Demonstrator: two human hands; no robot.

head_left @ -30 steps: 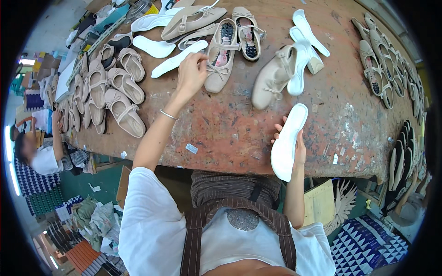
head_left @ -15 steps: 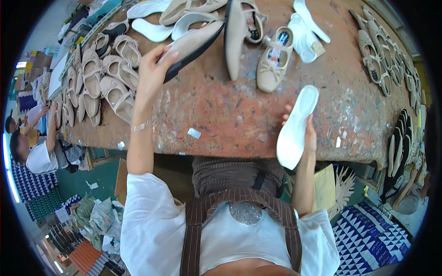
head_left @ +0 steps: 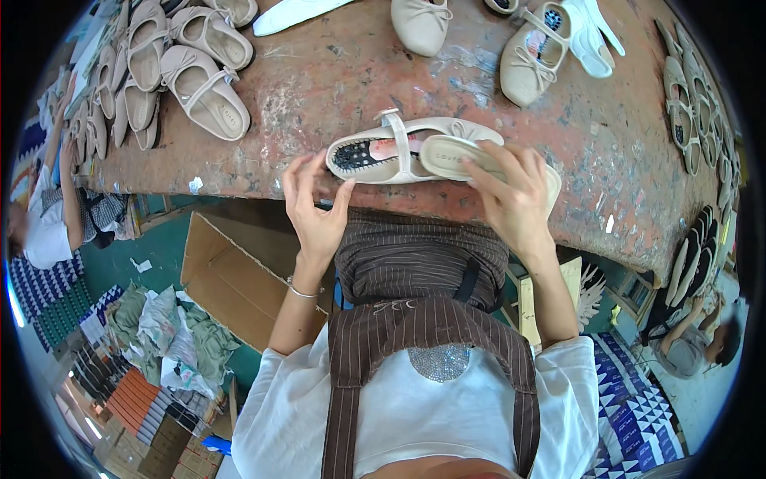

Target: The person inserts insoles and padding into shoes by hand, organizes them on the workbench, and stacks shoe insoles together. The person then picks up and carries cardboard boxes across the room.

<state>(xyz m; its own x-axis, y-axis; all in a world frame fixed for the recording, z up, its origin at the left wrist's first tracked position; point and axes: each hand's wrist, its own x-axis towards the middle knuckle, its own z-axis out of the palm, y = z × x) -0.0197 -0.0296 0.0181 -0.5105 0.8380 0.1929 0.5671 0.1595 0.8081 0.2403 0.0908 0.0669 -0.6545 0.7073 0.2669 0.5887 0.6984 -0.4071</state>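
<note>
A beige strap shoe with a bow lies sideways near the table's front edge, its heel to the left. Inside its heel shows a dark, speckled footbed. Thumb and fingers of my left hand close round the shoe's heel end. Over the toe part, my right hand grips a beige insole, its rounded heel end pointing left into the shoe opening. That hand covers the insole's middle; its other end shows at the right of my fingers.
Beige strap shoes crowd the table's left side, and more shoes line the right. Ahead are a single shoe, white insoles and another shoe toe. Below the table stands an open cardboard box. People work at both sides.
My left hand has come down and back with a shoe, now lying at the table edge. My right hand has brought the insole left over it, turned from white face to beige face up.
</note>
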